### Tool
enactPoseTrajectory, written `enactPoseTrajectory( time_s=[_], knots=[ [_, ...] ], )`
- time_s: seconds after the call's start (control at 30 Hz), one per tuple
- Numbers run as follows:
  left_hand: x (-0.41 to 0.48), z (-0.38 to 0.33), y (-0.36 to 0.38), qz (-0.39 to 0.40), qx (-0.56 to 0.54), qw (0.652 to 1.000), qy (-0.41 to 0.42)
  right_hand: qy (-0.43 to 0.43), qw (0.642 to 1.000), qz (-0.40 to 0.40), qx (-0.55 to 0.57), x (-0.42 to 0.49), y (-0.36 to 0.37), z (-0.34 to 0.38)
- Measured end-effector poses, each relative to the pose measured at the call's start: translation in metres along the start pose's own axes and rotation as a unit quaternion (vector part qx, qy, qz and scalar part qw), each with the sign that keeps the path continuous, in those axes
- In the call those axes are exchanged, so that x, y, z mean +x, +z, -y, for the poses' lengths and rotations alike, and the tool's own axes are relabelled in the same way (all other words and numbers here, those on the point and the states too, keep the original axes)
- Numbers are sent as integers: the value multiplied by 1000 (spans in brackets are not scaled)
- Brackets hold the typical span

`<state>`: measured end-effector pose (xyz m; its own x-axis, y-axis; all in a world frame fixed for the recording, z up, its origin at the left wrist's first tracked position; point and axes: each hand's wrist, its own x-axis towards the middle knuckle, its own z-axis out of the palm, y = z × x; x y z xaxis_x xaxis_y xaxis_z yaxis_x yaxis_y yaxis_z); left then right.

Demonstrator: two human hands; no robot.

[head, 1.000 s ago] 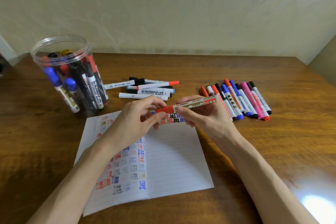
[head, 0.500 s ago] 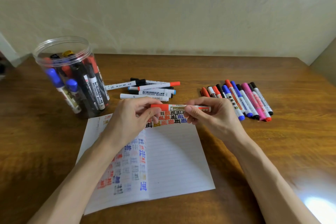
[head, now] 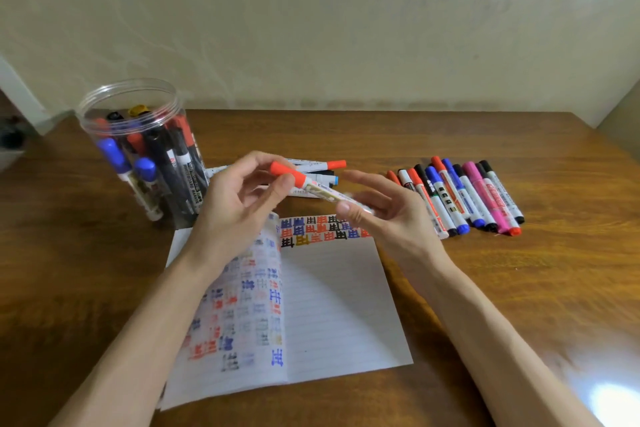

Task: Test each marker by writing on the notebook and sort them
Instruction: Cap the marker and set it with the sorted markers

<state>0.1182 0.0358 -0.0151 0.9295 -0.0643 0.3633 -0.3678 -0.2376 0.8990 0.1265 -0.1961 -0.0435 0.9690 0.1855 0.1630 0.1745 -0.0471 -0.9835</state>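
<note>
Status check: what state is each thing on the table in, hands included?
marker: red cap on, held over the notebook by both hands
left hand: pinches the cap end
right hand: pinches the barrel, blurred
notebook: open, flat, test marks on both pages
jar: upright, lidless, markers inside
row of markers: lying side by side, capped
pile of markers: lying behind the hands, partly hidden

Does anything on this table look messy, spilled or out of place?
Nothing spilled or broken. The notebook's left page bows up instead of lying flat, and the marker pile mid-table lies jumbled, unlike the neat row at right.
</note>
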Motion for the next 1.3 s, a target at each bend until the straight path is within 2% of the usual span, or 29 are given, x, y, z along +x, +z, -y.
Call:
enactPoseTrajectory(
  time_s=[0.13, 0.33, 0.47, 0.63, 0.73, 0.87, 1.07, 1.3],
  knots=[
    [8, -16, -15, -68, -48, 996, 26, -31, 997, 2, -75, 4, 1, -8],
    [26, -56, -59, -158, -1, 979, 131, -88, 971, 40, -218, 5, 13, -17],
    [35, -82, -99, -239, 60, 944, 221, -127, 958, 65, -250, 2, 25, -21],
    [38, -94, -132, -349, 81, 895, 267, -136, 954, 90, -251, 0, 39, -17],
    [40, -80, -143, -359, 104, 892, 255, -135, 951, 109, -256, -1, 44, -14],
    [40, -54, -141, -328, 148, 912, 197, -139, 948, 122, -258, -3, 46, -13],
    [43, -44, -142, -332, 181, 907, 184, -139, 947, 128, -262, -1, 44, -15],
    [58, -30, -146, -291, 300, 904, 89, -140, 945, 125, -268, -1, 45, -16]
  ],
)
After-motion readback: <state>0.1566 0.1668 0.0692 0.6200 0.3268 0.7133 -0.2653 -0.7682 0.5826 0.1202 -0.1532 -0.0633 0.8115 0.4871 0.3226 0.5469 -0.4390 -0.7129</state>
